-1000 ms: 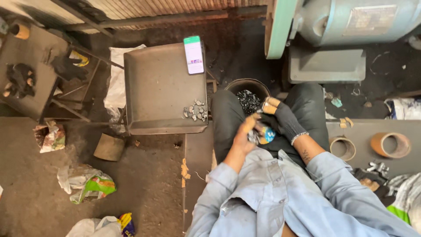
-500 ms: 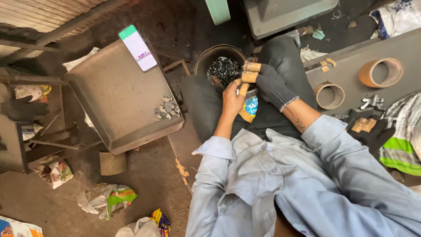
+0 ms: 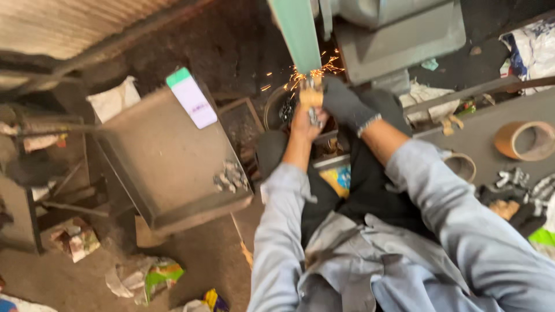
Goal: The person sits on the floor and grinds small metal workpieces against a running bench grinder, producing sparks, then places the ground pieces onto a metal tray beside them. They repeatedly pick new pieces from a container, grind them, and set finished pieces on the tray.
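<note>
Both my hands are raised to the green grinding machine (image 3: 300,34). My left hand (image 3: 304,120) is bare and my right hand (image 3: 346,105) wears a dark glove; together they pinch a small metal piece (image 3: 313,103) against the machine. Orange sparks (image 3: 306,72) fly from the contact point. Below the hands sits a round dark container (image 3: 276,110) with small metal parts, partly hidden by my arms.
A tilted grey metal tray (image 3: 167,167) at left carries a phone (image 3: 192,98) and a small pile of metal parts (image 3: 231,176). Two tape rolls (image 3: 523,140) and gloves (image 3: 514,193) lie on the bench at right. Crumpled packets litter the floor (image 3: 139,277).
My hands have risen from my lap up to the grinder with the small piece, and sparks have started. The view has swung and tilted to follow them.
</note>
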Demonstrator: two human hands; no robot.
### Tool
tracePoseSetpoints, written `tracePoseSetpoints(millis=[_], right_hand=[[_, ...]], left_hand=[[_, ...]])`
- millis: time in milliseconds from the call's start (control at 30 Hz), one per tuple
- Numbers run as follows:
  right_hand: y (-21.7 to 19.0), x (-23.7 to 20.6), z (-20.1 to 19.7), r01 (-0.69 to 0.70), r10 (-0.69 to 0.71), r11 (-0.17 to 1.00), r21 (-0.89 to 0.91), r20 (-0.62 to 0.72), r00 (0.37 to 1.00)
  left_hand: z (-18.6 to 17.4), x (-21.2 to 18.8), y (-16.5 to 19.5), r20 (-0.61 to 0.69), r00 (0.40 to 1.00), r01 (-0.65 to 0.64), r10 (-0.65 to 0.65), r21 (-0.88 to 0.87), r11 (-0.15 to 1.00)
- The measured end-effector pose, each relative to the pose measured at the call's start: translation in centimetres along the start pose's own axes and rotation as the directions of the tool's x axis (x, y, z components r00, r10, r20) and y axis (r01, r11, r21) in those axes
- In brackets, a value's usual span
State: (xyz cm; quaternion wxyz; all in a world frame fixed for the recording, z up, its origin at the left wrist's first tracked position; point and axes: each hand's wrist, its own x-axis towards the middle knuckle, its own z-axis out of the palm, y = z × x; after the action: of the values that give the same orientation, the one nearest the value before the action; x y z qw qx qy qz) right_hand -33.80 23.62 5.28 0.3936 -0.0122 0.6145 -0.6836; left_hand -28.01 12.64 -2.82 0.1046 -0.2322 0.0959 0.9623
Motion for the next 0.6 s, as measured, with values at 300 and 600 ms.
tracePoseSetpoints(millis=[300, 600], right_hand=[[-1.8, -2.8, 0.3, 0.210, -0.193, 0.976, -0.063, 0.209, 0.959], [-4.3, -10.7, 0.4, 0.113, -0.173, 0.886, -0.451, -0.095, 0.980]], left_hand=[[-0.4, -4.0, 1.4, 0.091, 0.991, -0.125, 0.095, 0.440, 0.889], [4.8, -11.0, 0.9, 0.208, 0.855, -0.130, 0.475, 0.973, -0.192]])
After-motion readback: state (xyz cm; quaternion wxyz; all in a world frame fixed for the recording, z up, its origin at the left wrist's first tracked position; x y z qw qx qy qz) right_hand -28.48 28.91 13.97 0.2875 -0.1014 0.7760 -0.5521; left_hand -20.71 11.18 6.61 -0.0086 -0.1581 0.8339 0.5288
